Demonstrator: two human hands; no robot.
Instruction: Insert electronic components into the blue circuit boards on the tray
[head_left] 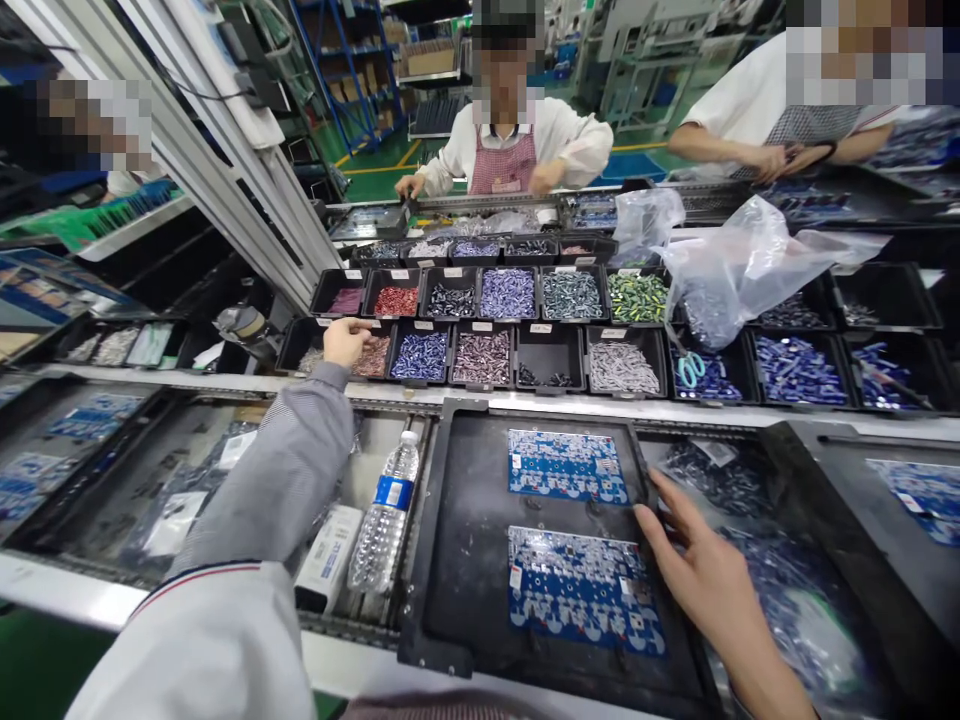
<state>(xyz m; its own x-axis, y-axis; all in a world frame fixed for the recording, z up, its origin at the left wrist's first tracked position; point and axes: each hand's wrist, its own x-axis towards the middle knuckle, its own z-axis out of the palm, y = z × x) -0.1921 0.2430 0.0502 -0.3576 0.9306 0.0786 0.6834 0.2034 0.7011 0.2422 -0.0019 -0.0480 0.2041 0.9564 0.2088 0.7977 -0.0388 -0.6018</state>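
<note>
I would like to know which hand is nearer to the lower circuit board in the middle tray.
The right hand, at the right edge of the tray, close beside the lower board. The left hand is farther off, over the front row of parts bins.

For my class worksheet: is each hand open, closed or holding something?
Left hand: over parts bins, grip unclear.
Right hand: open, at the black tray.

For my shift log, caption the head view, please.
Left hand at the parts bins, right hand beside two blue circuit boards.
</note>
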